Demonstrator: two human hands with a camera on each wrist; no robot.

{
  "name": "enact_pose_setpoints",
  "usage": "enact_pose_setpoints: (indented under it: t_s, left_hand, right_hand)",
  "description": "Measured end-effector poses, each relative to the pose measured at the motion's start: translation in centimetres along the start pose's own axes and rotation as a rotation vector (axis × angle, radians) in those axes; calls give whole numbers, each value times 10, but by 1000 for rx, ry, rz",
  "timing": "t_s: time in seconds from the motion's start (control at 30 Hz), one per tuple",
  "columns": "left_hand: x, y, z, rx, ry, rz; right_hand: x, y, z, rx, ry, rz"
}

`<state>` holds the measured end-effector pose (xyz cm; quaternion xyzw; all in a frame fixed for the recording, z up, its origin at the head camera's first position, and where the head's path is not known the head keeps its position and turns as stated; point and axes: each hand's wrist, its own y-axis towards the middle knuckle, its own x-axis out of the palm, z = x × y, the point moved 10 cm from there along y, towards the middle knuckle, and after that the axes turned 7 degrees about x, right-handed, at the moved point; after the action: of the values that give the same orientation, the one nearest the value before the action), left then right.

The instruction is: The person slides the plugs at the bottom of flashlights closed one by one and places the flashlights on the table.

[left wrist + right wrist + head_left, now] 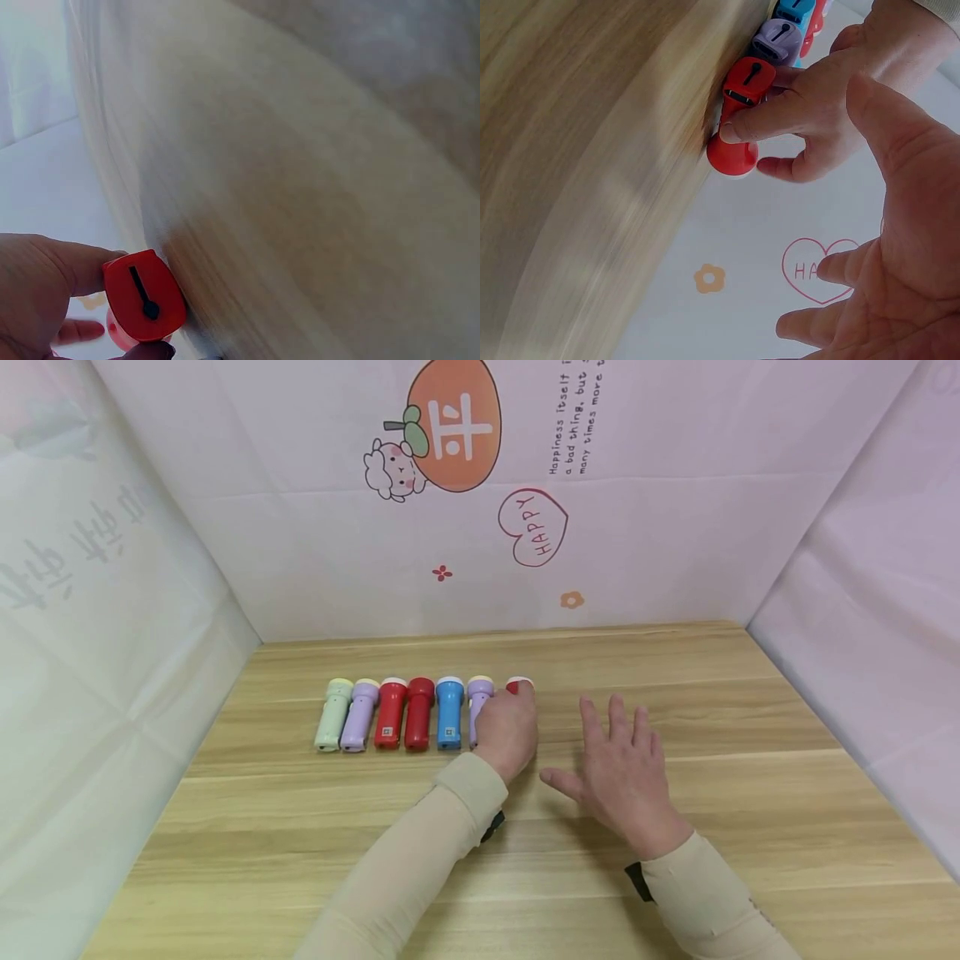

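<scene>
My left hand (510, 727) grips a red flashlight (739, 112) at the right end of a row on the table; thumb and fingers lie on either side of its body. In the left wrist view the butt end of this red flashlight (144, 296) faces the camera, with a black slot in it. The hand covers most of it in the head view, leaving the white-rimmed head showing. Right of it, my right hand (622, 768) is spread over the table with straight fingers and holds nothing. A purple flashlight (480, 693) lies just left of the gripped one.
Farther left in the row lie a blue flashlight (450, 714), a dark red flashlight (419, 714), a brighter red flashlight (391, 714), another purple flashlight (360, 716) and a pale green flashlight (334, 716). Printed white cloth (315, 527) walls the wooden table (247, 827) at back and sides.
</scene>
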<state>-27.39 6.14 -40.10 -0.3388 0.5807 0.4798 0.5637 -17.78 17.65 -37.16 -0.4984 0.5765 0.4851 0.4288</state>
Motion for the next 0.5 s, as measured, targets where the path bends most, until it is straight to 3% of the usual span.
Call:
enact_pose_setpoints:
  t_s: [0.2, 0.5]
  left_hand:
    - [4, -2, 4, 60, 6, -48]
    - [-1, -5, 10, 92, 90, -23]
  right_hand:
    - [0, 0, 0, 0, 9, -1]
    - [-1, -1, 0, -1, 20, -5]
